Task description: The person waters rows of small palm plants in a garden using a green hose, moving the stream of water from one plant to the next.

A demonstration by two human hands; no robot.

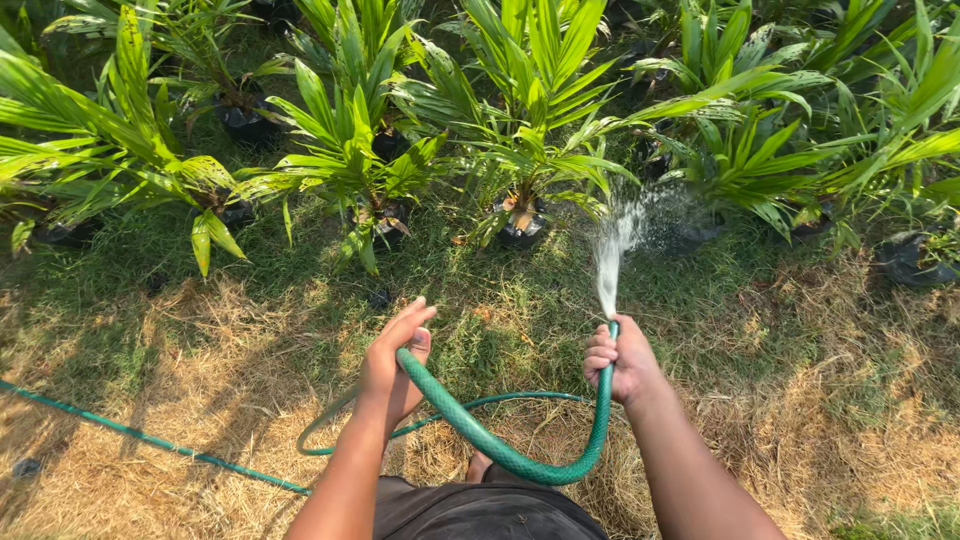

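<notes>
A green garden hose (500,450) curves in a loop in front of me. My right hand (618,362) grips it just below its open end, with fingers wrapped tight. From that end a water spray (615,245) shoots up and forward toward the potted palm seedlings (522,170). My left hand (395,365) holds the hose farther back, where it bends down and across toward the right hand.
Rows of young palms in black bags (245,125) stand across the far side. Dry straw and patchy grass (200,400) cover the ground. The hose's slack (150,440) trails off to the left. My foot (478,467) shows below the loop.
</notes>
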